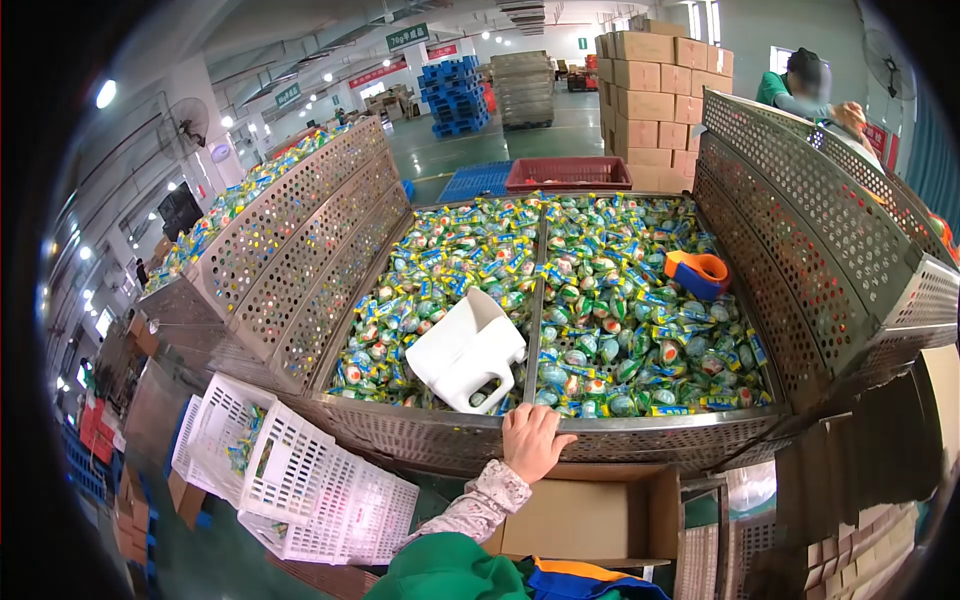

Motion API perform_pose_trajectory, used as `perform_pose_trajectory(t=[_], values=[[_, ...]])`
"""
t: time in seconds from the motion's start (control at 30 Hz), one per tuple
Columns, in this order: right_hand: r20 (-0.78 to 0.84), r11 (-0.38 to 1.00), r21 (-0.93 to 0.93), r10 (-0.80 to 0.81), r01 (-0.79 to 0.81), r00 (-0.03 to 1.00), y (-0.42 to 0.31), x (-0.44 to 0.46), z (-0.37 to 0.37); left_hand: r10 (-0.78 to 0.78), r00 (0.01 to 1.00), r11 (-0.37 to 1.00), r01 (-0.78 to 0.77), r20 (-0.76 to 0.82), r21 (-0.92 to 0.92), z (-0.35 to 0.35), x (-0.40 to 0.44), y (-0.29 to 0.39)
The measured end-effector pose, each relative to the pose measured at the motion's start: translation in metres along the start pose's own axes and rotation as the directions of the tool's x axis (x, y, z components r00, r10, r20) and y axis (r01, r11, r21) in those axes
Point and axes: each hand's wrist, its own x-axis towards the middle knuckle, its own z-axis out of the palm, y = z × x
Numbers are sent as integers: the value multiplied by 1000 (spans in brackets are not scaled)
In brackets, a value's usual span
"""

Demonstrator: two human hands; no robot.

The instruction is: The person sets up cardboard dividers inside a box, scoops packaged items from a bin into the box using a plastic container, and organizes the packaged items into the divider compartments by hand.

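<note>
Left hand [533, 442] palm-down on the front rim of the perforated metal bin [690, 425], thumb spread from the fingers, at the near end of the central divider [541, 290]. Right hand out of view; its state cannot be told. White cut-open plastic jug [450, 345] tilted on wrapped candies [610, 330], left of divider, just beyond left hand. Orange-and-blue object [703, 273] on candies, right side. Open cardboard box [575, 520] below rim.
</note>
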Motion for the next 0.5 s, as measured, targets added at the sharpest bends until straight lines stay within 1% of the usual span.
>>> perform_pose_trajectory(t=[0.03,0.07,0.2,0.27,0.33,0.47,0.5], values=[[0,993,109,35,-34,999,13,-3,18,-5,1000,1000,5,13,6,-1,0,-1],[9,983,175,50,-50,999,19,-10,37,-8,1000,1000,8,11,8,-1,0,-2],[38,935,337,100,-107,994,47,-27,87,-16,1000,1000,16,9,-11,2,-1,-2],[52,917,379,113,-125,992,54,-31,107,-3,1000,1000,3,19,-3,3,0,-3],[63,900,413,126,-141,990,61,-34,118,-6,1000,1000,6,-7,-5,5,-1,-2],[89,877,447,149,-173,985,67,-32,136,-11,1000,1000,11,9,-3,3,0,-2],[175,866,442,172,-233,970,70,-28,138,1,1000,1000,-1,2,5,3,0,-2]])
